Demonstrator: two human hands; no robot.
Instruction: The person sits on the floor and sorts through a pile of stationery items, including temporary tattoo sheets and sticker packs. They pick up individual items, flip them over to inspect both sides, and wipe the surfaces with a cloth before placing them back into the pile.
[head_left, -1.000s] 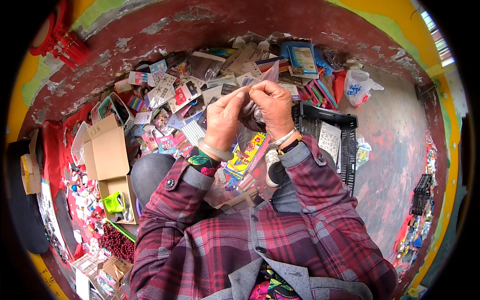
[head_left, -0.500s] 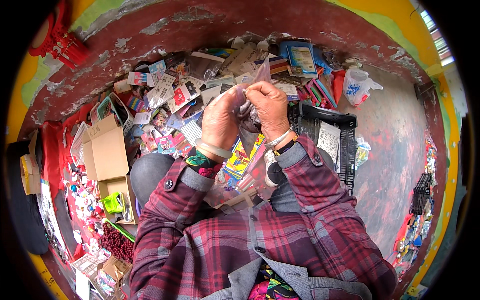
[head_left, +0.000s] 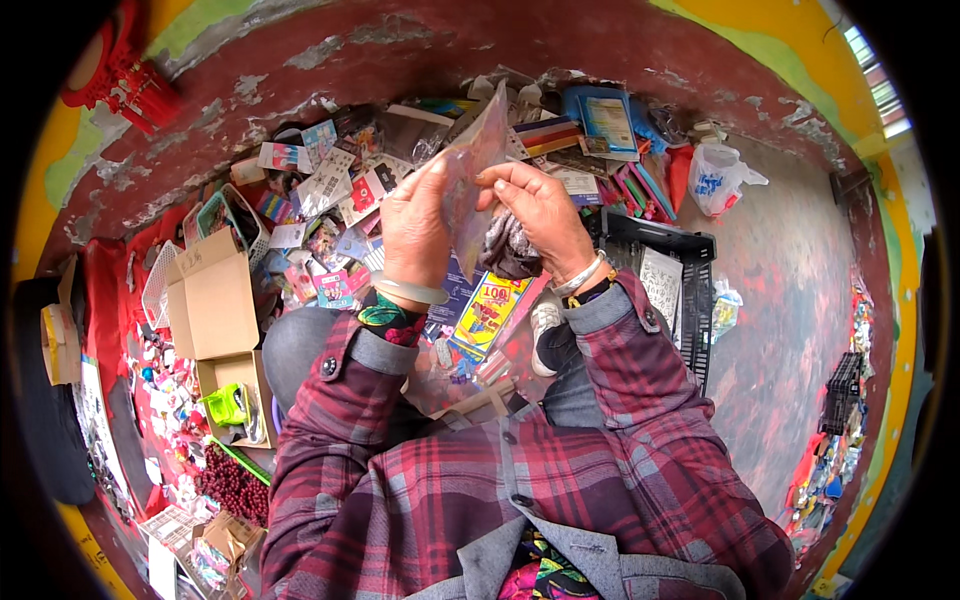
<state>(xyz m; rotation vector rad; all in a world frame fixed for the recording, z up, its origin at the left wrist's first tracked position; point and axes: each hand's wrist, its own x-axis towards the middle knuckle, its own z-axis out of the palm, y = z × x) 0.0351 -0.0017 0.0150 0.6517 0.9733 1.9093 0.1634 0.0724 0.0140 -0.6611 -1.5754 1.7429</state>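
Observation:
In front of my chest, my left hand [head_left: 415, 230] grips the edge of a thin, see-through plastic packet [head_left: 478, 165] with pinkish print, held upright and seen nearly edge-on. My right hand [head_left: 545, 215] has a crumpled grey-brown cloth [head_left: 508, 248] tucked in its palm and lower fingers. Its thumb and forefinger reach to the packet's right side; whether they pinch it I cannot tell. Below the hands lies a yellow printed booklet [head_left: 488, 312] with a dark blue one partly under it.
Stationery and packets [head_left: 365, 190] lie heaped along the red wall. An opened cardboard box [head_left: 215, 315] with a bright green item [head_left: 227, 405] stands left. To the right are a black plastic crate [head_left: 698, 320] with printed sheets and a white plastic bag [head_left: 718, 180]. Dark red beads [head_left: 232, 485] lie lower left.
My hands have moved slightly apart. The packet, bunched between them before, now stands spread and taller, and the cloth shows more clearly under my right hand. More of the yellow booklet is visible.

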